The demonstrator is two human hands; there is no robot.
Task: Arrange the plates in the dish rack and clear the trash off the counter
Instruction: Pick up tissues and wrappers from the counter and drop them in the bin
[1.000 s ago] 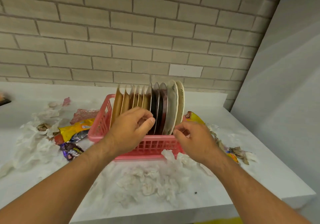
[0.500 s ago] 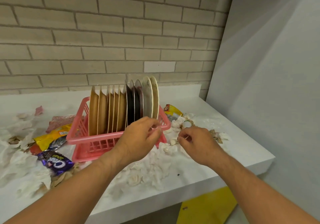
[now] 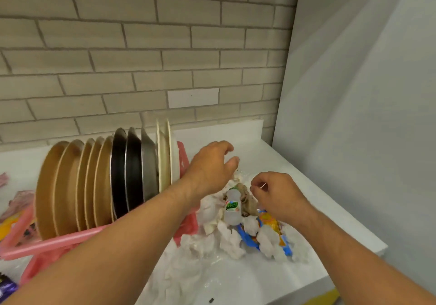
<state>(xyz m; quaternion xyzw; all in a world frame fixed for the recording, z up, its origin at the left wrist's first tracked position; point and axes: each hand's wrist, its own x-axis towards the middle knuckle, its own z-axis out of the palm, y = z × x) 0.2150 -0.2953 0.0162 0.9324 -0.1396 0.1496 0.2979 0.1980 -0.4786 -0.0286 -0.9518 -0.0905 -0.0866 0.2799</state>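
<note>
Trash pile [image 3: 230,241] lies between loosely spread left hand [image 3: 210,170] and right hand [image 3: 276,195], which pinches a thin sliver [image 3: 263,186]

My left arm reaches in from the lower left, forearm bare and wrist straight. My left hand [image 3: 210,170] hangs palm down just beyond and to the left of the small bottle [image 3: 232,206]. Its fingers are loosely curled, the thumb points right, and they hold nothing. My right arm comes in from the lower right, wrist bent slightly inward. My right hand [image 3: 276,195] sits just right of the bottle, knuckles up and fingers curled tight, with thumb and forefinger pinching a thin pale sliver [image 3: 263,186]. The two hands are near each other, not touching.
</note>
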